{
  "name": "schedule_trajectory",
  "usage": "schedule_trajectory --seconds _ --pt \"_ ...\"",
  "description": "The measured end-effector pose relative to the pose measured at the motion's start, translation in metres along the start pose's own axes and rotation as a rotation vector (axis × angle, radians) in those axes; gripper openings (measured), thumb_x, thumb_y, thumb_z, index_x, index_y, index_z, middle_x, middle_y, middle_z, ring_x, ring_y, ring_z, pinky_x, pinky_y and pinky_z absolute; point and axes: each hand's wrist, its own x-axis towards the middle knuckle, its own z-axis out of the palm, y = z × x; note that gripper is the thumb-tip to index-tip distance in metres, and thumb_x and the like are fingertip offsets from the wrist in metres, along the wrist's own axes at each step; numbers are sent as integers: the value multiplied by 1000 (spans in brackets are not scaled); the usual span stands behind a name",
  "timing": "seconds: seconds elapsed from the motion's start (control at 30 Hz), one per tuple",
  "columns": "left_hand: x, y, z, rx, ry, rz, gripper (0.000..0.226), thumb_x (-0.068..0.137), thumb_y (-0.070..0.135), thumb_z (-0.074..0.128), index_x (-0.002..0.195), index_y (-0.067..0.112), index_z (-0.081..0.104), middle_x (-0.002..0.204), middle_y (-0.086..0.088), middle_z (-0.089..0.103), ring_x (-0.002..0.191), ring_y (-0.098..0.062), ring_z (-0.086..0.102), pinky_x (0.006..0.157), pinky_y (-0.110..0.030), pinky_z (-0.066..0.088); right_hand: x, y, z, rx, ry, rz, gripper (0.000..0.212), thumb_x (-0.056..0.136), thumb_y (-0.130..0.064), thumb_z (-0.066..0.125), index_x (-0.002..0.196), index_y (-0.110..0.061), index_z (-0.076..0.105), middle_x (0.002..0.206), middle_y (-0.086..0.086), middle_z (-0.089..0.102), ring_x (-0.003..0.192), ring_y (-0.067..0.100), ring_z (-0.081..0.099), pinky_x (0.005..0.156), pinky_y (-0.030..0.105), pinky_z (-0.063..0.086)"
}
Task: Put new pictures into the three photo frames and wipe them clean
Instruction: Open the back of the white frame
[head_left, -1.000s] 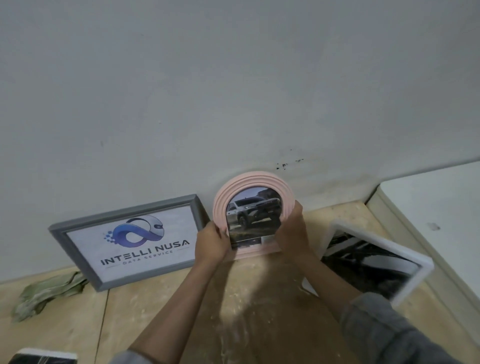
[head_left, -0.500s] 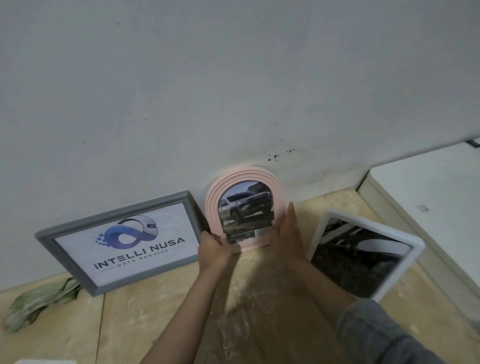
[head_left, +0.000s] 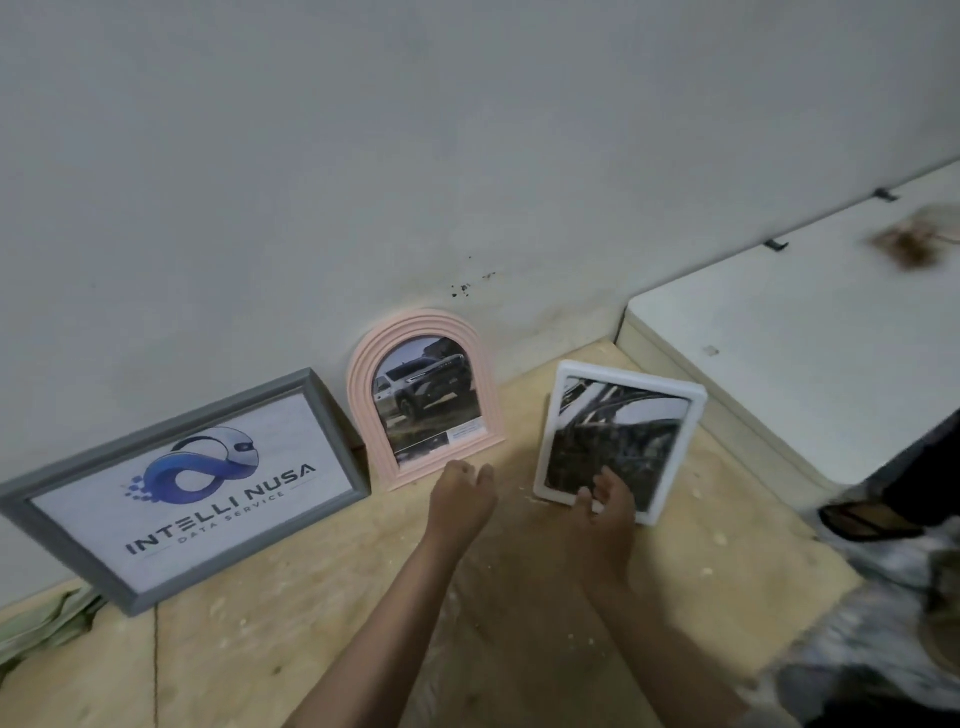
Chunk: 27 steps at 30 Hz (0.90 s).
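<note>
Currently your right hand (head_left: 608, 501) grips the near edge of the white frame (head_left: 621, 441), fingers curled over it; your left hand (head_left: 462, 499) hangs loosely curled and empty just in front of the pink arched frame (head_left: 423, 397), which leans on the wall (head_left: 467, 156) beside the grey frame (head_left: 182, 488). Judged step: placing the last frame. Next, stand it against the wall, then release.

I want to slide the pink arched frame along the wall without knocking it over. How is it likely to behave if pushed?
The pink arched frame stands tall on a narrow base, leaning on the wall, so a push high up would probably tip it. It looks rigid, so it should move as one piece. Pushed low, it may slide on the dusty wooden floor.
</note>
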Motion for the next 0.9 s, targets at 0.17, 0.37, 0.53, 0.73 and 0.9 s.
schedule_trajectory --seconds 0.17,0.37,0.53,0.73,0.9 --pt "-7 38 20 -83 -114 72 38 89 44 55 114 17 47 119 -11 58 109 -27 56 95 -42 47 31 14 -36 6 310 -27 39 82 -17 51 115 3 53 111 25 50 103 34 50 84 33 42" --pt "9 79 41 -60 -138 170 85 84 55 59 149 13 22 153 -8 33 136 -27 38 108 -45 38 72 19 -59 31 130 127 55 86 -34 41 134 -6 42 128 14 52 117 30 51 97 42 45" --pt "17 90 54 -203 -172 192 65 78 59 63 128 22 44 125 -1 58 105 -18 60 90 -46 54 88 32 -70 -180 -60 -116 20 98 -12 40 89 -6 57 80 8 57 78 28 56 55 25 40" --pt "10 93 39 -483 -145 214 30 89 53 55 97 25 62 94 8 67 88 -7 65 71 -21 52 76 19 -82 -145 -6 -489 24 99 -24 38 94 -8 55 79 3 56 68 18 57 53 31 53" --pt "0 71 -1 -772 -189 10 34 87 53 57 80 20 53 68 2 47 60 -14 46 53 -25 32 34 -4 -75 -97 -98 -800 20 96 -19 41 96 -7 57 85 4 59 73 13 57 66 16 48"
